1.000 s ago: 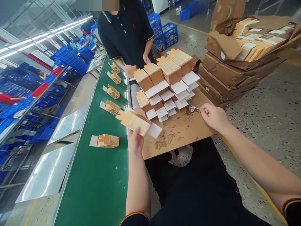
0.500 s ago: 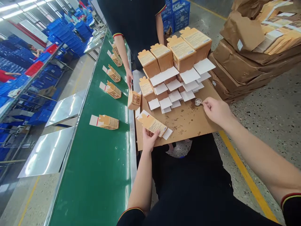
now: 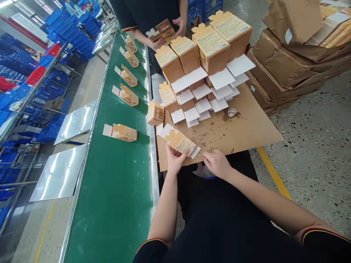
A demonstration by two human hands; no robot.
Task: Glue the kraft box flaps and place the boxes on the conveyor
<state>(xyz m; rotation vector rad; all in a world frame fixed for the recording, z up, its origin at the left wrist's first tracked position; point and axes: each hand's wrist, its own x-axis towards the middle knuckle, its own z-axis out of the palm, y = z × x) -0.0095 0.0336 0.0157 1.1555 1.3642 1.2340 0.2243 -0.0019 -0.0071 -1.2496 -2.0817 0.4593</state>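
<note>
**Thin stick meets carton flap**

Just below the middle of the frame, the left hand (image 3: 175, 161) has its fingers closed round a flat-looking carton (image 3: 179, 141), thumb on top. Beside it, the right hand (image 3: 218, 165) pinches a thin stick (image 3: 200, 155), fingertips together, its tip at the white flap; whether they touch I can't tell. Right of centre sits a small clear dish (image 3: 231, 112); stacked boxes (image 3: 212, 47) rise above, upper right of centre. Left, more cartons stand along a green belt (image 3: 117, 204).

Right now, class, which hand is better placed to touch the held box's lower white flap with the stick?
The right hand, I'd judge: it holds the stick close to the lower white flap, while the left hand is occupied gripping the box.
</note>
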